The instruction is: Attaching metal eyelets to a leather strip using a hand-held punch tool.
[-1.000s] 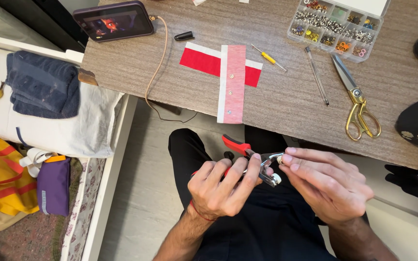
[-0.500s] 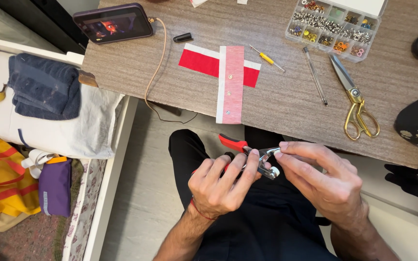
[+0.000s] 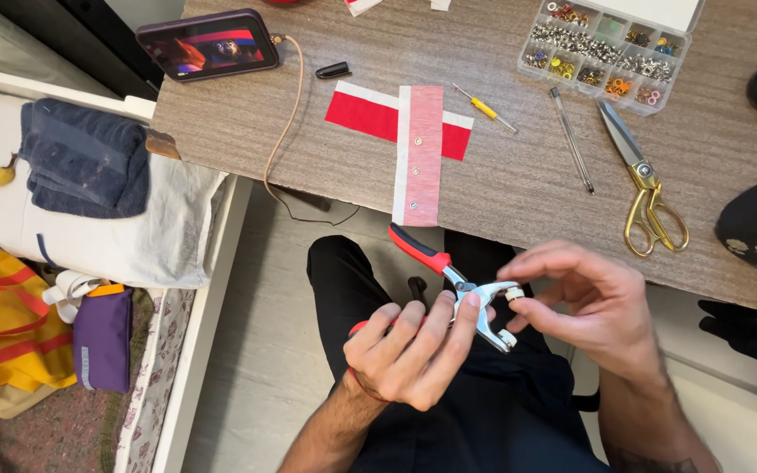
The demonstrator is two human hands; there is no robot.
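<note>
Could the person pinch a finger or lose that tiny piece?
Possibly. The right hand has its fingertips right at the metal head of the red-handled pliers, which the left hand grips, so a squeeze might pinch them. Also, the work is held over the lap, off the table, so a small part that slips could drop to the floor.

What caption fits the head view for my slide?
Left hand grips red-handled snap pliers while right hand touches their metal head, below a desk with red fabric.
</note>
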